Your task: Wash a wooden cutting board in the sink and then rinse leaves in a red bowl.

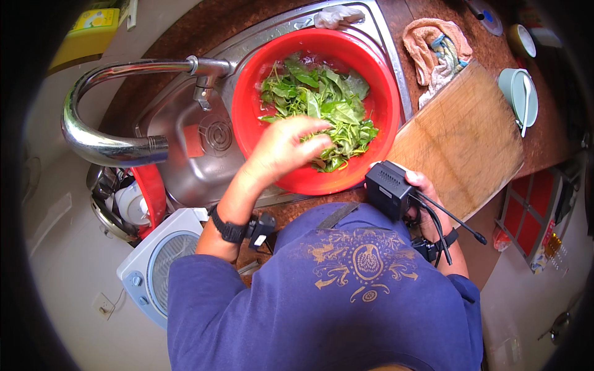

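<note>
My left hand (290,143) is over the front left of a red plastic basin (246,109), just above or touching leafy greens (332,99). Its fingers and thumb are curved and apart, with no leaf clearly gripped. Water shows around the greens. The basin rests over the right part of a stainless steel sink (178,183). My right hand (422,183) is at the basin's front right rim, mostly hidden by a black electronic box (387,188) with cables. Whether those fingers grip the box or the rim cannot be seen.
A chrome faucet (79,120) arches over the left bowl. On the right lie a wooden cutting board (457,139), a cloth (417,51) and a pale green cup (510,88) with a white spoon. At left stand a white-and-blue appliance (134,264) and a red container (151,195) of dishes.
</note>
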`<state>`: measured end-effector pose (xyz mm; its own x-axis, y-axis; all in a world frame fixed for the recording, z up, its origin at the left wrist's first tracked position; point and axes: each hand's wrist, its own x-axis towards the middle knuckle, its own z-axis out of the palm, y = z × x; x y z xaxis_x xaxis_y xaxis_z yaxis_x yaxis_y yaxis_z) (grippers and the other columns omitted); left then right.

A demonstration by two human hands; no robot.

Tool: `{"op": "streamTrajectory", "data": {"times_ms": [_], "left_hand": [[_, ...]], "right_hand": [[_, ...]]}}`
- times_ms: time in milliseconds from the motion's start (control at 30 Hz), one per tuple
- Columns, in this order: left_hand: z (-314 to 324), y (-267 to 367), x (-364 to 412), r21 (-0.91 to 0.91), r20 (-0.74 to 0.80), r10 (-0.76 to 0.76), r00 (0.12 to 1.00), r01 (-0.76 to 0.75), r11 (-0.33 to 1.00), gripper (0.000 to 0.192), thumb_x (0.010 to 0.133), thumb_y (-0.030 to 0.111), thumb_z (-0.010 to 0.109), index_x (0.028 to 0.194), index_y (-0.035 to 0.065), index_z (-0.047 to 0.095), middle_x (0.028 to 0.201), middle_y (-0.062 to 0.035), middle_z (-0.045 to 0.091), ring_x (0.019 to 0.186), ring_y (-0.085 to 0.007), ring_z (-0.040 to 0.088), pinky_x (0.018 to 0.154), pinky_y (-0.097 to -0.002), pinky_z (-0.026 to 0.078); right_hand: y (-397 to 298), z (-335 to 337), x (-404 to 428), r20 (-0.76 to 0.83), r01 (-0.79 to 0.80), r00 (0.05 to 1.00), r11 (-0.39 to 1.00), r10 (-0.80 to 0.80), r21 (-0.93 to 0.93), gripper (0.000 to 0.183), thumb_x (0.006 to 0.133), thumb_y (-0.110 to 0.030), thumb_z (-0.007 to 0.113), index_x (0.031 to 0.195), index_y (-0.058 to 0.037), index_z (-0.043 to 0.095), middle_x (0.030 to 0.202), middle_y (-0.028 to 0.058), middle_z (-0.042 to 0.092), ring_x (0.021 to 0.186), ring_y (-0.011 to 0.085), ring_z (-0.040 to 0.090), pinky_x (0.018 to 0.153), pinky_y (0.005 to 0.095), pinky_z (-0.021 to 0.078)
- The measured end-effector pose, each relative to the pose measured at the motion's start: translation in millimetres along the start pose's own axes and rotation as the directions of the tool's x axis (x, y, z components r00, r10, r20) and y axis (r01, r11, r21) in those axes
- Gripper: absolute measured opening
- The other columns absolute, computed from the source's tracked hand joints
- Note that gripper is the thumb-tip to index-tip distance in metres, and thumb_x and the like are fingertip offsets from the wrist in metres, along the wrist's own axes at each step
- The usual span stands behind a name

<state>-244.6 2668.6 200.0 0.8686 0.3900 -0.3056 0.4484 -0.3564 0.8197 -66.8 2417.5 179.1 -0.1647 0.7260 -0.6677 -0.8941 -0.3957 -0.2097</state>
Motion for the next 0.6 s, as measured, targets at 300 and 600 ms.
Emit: {"op": "streamTrajectory", "data": {"times_ms": [300, 600], "left_hand": [[64.1, -77.6, 57.8, 0.476, -0.180, -0.243, 0.953, 0.301, 0.827, 0.074, 0.068, 0.057, 0.074, 0.125, 0.0124, 0.060, 0.140, -0.0189, 0.043, 0.129, -0.0345, 0.041, 0.102, -0.0488, 0.040], [31.8, -31.0, 43.6, 0.075, -0.323, 0.060, 0.945, -0.037, 0.997, 0.023, 0.072, 0.012, 0.068, 0.091, 0.0019, 0.060, 0.087, -0.0135, 0.060, 0.084, -0.0279, 0.060, 0.075, -0.0371, 0.048]], "right_hand": [[-5.7, 27.0, -9.5, -0.087, 0.032, 0.996, 0.999, -0.032, -0.001, 0.071, 0.077, -0.034, 0.065, 0.133, 0.0063, 0.046, 0.120, 0.0164, 0.062, 0.101, 0.0200, 0.064, 0.093, 0.0289, 0.0485], [-12.5, 29.9, -11.0, -0.108, -0.019, 0.994, 0.998, 0.013, -0.058, 0.073, 0.076, -0.037, 0.064, 0.133, 0.0058, 0.046, 0.120, 0.0159, 0.061, 0.100, 0.0190, 0.063, 0.091, 0.0282, 0.0488]]}}
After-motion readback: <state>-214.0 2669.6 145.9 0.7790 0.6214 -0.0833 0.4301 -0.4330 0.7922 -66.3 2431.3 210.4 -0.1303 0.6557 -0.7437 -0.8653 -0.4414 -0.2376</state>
